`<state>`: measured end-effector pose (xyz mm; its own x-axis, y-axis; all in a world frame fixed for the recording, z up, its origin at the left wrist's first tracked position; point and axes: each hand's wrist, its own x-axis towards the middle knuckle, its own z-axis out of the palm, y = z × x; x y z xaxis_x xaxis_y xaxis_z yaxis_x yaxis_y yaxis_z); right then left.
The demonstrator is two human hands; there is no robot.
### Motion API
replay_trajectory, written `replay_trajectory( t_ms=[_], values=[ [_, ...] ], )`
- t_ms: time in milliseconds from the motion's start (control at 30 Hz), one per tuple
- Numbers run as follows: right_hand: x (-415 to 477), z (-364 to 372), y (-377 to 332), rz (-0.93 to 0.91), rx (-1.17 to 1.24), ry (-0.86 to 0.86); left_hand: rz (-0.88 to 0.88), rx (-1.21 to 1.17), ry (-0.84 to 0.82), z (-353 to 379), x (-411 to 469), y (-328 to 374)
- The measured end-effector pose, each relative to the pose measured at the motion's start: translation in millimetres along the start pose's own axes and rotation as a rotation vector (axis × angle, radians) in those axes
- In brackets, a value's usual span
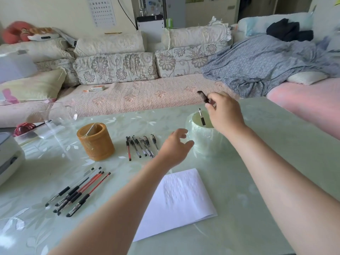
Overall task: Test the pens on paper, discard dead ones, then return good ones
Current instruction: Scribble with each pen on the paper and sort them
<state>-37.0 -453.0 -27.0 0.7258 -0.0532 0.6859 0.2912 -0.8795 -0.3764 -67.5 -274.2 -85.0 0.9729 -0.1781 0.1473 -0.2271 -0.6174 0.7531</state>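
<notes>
My right hand (pixel 225 113) is raised over the pale green cup (pixel 204 142) and pinches a black-ended pen (pixel 203 96) that points up and to the left. Another pen (pixel 201 116) stands inside that cup. My left hand (pixel 174 146) hovers open with spread fingers just left of the cup. It is right of a row of several capped pens (pixel 141 146). A second group of several black and red pens (pixel 77 192) lies at the near left. A white sheet of paper (pixel 178 201) lies between my forearms. A yellow-brown pen holder (pixel 96 141) stands left of the capped pens.
The table (pixel 257 181) has a light green flowered cover. A white device (pixel 9 155) sits at its left edge, with clear plastic wrap (pixel 58 129) and a red cord (pixel 24 128) behind it. A sofa with cushions and a blue blanket (pixel 266 65) runs along the far side.
</notes>
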Motion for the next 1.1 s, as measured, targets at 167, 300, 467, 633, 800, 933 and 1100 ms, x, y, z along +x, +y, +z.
replay_trajectory(
  t_ms=[167, 300, 467, 633, 800, 933, 1100],
  values=[
    [-12.0, 20.4, 8.3, 0.066, -0.294, -0.34, -0.018, -0.032, -0.06, 22.0, 8.2, -0.8],
    [-13.5, 17.7, 7.9, 0.083, -0.212, -0.417, 0.005, -0.069, -0.081, 26.3, 9.0, 2.4],
    [-15.4, 17.0, -0.7, 0.075, -0.292, -0.477, 0.018, -0.074, -0.098, 20.8, 9.0, 3.0],
    [-18.6, 16.2, -29.1, -0.022, -0.309, -0.408, 0.023, -0.03, -0.072, -1.8, -5.4, -10.1],
    [-33.5, 30.4, -84.6, -0.082, 0.01, -0.463, -0.018, 0.115, -0.011, -43.1, -30.0, -40.0],
    [-57.1, 53.2, -129.0, -0.039, 0.14, -0.65, -0.05, 0.293, -0.002, -88.1, -59.9, -68.3],
    [-78.4, 82.9, -182.0, -0.066, 0.257, -0.777, -0.171, 0.446, -0.061, -144.4, -100.9, -104.4]
  ],
)
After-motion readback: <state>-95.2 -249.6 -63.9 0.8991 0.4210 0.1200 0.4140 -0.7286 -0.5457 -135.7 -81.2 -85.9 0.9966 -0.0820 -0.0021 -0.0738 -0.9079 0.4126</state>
